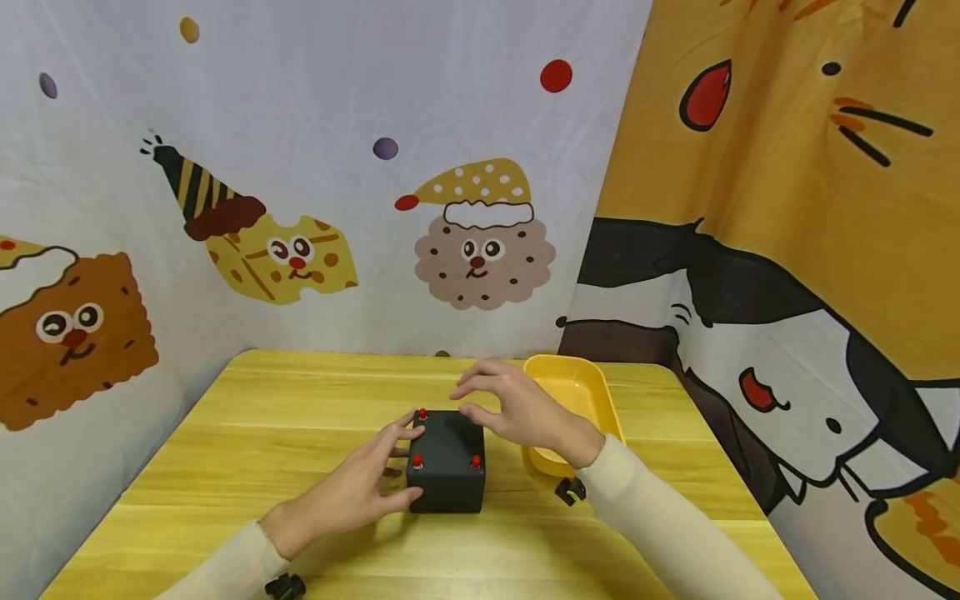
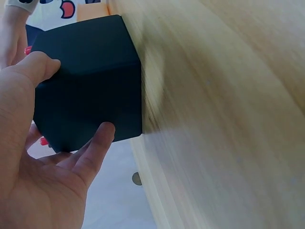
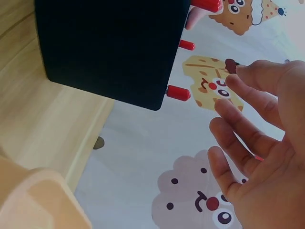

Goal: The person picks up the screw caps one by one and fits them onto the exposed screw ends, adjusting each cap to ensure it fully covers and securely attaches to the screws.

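box (image 1: 447, 463): sat mid-table, red pegs up
left hand (image 1: 351, 492): my fingers clasped its left side
right hand (image 1: 519, 410): hovered loose over the far right corner, holding nothing, nearer the pegs

Box (image 1: 447, 463) on table (image 1: 225, 433), tray (image 1: 573, 392) seemingly right-behind.

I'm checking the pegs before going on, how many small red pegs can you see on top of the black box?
3: a red peg at the black box's far left corner, one near left, one near right. The right hand may hide a fourth at far right.
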A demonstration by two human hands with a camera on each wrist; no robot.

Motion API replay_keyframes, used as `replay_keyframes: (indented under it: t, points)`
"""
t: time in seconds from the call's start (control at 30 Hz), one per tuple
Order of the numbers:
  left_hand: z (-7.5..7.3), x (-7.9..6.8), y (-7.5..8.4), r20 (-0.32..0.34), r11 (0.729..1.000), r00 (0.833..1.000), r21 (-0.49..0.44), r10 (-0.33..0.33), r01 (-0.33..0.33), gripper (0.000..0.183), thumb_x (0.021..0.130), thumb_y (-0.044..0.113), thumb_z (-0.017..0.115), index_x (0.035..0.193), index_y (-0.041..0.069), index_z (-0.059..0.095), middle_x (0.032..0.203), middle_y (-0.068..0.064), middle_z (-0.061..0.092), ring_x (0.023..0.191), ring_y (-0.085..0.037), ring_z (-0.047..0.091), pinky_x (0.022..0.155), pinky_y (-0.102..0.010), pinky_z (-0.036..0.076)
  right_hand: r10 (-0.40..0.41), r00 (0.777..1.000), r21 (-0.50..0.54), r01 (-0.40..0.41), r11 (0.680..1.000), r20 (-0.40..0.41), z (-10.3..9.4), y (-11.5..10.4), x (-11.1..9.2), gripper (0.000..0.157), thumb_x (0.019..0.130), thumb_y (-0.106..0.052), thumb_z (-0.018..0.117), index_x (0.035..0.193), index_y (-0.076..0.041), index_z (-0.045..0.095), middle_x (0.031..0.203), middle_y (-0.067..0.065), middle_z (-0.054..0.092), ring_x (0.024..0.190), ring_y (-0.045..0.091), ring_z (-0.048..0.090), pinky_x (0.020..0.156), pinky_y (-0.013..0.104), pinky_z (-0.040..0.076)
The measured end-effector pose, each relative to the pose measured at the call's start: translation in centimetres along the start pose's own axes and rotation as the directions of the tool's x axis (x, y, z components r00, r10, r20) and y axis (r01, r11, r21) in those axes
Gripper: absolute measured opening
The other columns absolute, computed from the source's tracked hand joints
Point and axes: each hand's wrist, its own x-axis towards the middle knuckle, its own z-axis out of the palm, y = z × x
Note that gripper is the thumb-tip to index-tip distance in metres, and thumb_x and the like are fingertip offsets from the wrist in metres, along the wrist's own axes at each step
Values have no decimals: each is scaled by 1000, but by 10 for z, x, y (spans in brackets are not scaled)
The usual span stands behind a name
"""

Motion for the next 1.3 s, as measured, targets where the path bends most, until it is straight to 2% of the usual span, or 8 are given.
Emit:
replay_keyframes:
  t: [0.2, 0.43, 0.77, 1.0, 1.17, 1.3]
  points:
    - [0, 0, 1, -5, 1000, 1000, 2, 7, -7, 107, 110, 39, 85, 187, 12, 17, 181, -14, 52, 141, -40, 76, 106, -38, 72, 7, 1000, -4, -7, 1000, -23, -3, 4, -11, 22, 108, -18, 86, 130, -19, 87, 132, 0, 80, 124, 20, 76, 111, 44, 69]
    - [0, -1, 2, -3, 1000, 1000, 14, 3, -3, 106, 111, 41, 84, 187, 12, 17, 182, -12, 51, 143, -39, 75, 107, -38, 71, 65, 998, 12, -65, 998, -21, -5, 9, -22, 21, 109, -20, 86, 130, -23, 87, 133, -4, 79, 126, 18, 75, 113, 44, 67]
    - [1, -2, 3, -14, 1000, 1000, 28, 4, -4, 106, 111, 41, 84, 188, 13, 16, 182, -12, 50, 143, -40, 74, 105, -39, 72, 116, 993, 22, -116, 993, -32, -8, 15, -34, 18, 110, -20, 84, 128, -18, 89, 133, -2, 80, 128, 21, 76, 114, 47, 67]
    - [1, -2, 3, -17, 999, 1000, 42, 5, -4, 107, 110, 40, 84, 188, 12, 16, 182, -12, 49, 145, -41, 73, 104, -39, 72, 126, 990, 10, -126, 992, -55, -10, 20, -42, 18, 110, -21, 84, 127, -20, 88, 134, -2, 80, 130, 22, 76, 116, 49, 67]
    - [0, -3, 4, -17, 999, 1000, 42, 7, -6, 105, 111, 40, 84, 187, 12, 18, 184, -12, 48, 146, -41, 72, 104, -40, 73, 149, 987, 3, -149, 989, -65, -12, 25, -49, 17, 109, -20, 85, 126, -22, 88, 133, -3, 80, 127, 21, 77, 111, 47, 69]
    - [1, -3, 4, -15, 999, 1000, 45, -2, 3, 95, 112, 42, 83, 184, 15, 27, 188, -14, 39, 144, -41, 73, 104, -40, 73, 156, 985, -8, -157, 988, -68, -13, 29, -55, 16, 109, -20, 86, 125, -23, 88, 131, -4, 81, 127, 19, 77, 113, 47, 68]
